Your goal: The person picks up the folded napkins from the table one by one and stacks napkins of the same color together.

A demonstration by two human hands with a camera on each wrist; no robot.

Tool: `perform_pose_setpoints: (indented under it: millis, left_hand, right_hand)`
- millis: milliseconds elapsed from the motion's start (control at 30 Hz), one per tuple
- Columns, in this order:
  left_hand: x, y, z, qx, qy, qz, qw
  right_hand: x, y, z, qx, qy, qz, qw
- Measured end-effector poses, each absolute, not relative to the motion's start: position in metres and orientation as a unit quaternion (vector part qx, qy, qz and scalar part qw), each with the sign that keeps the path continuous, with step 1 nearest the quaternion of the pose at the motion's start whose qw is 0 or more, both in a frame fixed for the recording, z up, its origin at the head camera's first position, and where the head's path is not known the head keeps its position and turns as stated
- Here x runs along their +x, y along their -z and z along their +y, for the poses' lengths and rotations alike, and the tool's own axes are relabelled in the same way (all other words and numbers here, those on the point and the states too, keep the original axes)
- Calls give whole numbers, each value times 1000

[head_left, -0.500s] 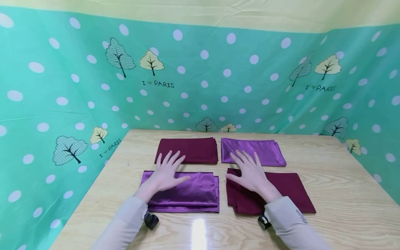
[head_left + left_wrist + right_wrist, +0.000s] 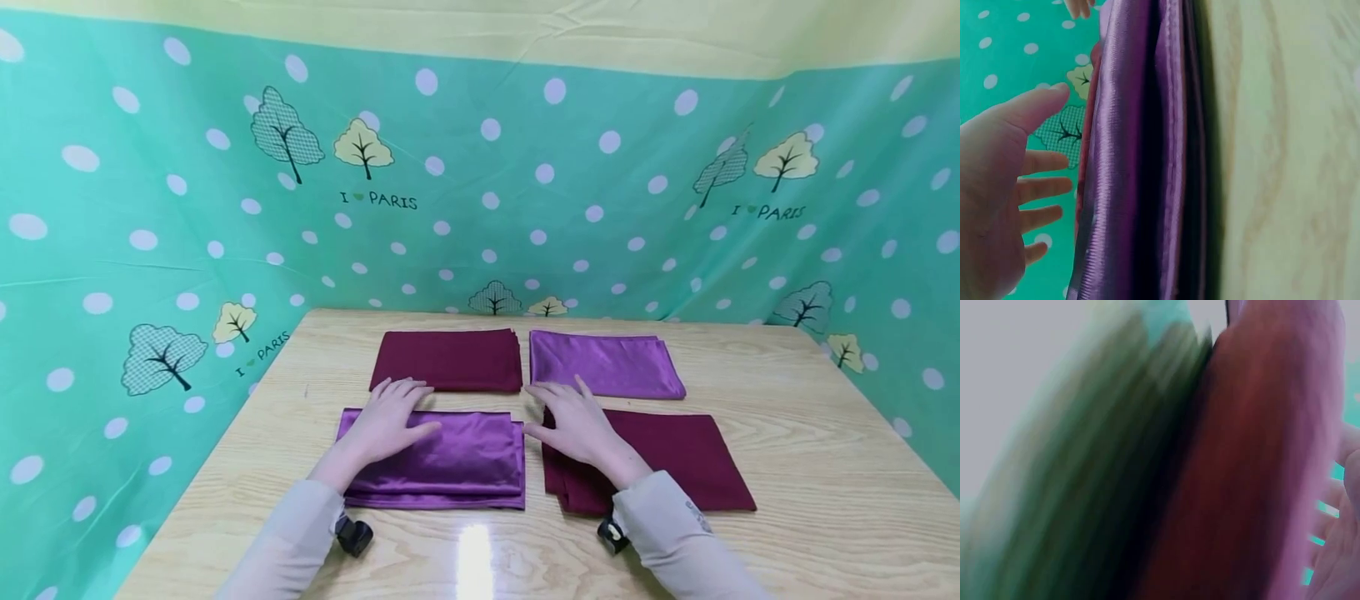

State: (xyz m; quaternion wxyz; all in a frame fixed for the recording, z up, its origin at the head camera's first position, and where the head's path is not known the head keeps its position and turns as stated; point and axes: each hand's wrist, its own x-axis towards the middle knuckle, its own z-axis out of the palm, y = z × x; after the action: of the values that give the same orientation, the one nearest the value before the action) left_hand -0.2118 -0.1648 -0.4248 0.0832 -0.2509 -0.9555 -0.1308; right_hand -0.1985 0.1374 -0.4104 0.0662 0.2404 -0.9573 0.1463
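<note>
Several folded cloths lie on the table in two rows. My left hand (image 2: 384, 423) is over the left part of the near purple satin cloth (image 2: 468, 462), fingers loosely bent toward its far edge. In the left wrist view, the left hand (image 2: 997, 194) holds nothing, its thumb and fingers apart beside the cloth's folded edge. My right hand (image 2: 579, 425) hovers or rests over the left end of the near maroon cloth (image 2: 686, 462); contact cannot be told. The right wrist view is blurred, with the maroon cloth (image 2: 1241, 456) large and part of the right hand (image 2: 1341, 544) at the edge.
Behind lie another maroon cloth (image 2: 448, 360) on the left and another purple satin cloth (image 2: 606, 365) on the right. The wooden table (image 2: 810, 467) ends at a green dotted curtain (image 2: 510, 183). Black wrist cameras hang under both sleeves.
Both hands have drawn back slightly toward the person, and the right has also shifted left. Their spread fingers have come closer together and bent a little. The cloths stay in place.
</note>
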Motion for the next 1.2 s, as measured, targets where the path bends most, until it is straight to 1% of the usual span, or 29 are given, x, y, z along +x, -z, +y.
perform_pose_setpoints:
  millis: [167,400,733,967,1200]
  left_hand:
    - [-210,427,-168,-253,143,-954,69]
    - [-207,431,-177,-239,142,-958,67]
    - [-205,427,-184,-234,132,-961,59]
    - [-207,428,-193,-231,114,-964,73]
    - [-209,427,-207,-222,99,-968,57]
  right_hand:
    - [-199,412,126,248,-174,-952,46]
    - [-201,415,115,260,-187,-947,25]
    - [-202,418,102,252,-141,-957,-7]
    - [-204,419,101,250,-135,-959,-20]
    - [-206,419,100,253,-127,-959,-22]
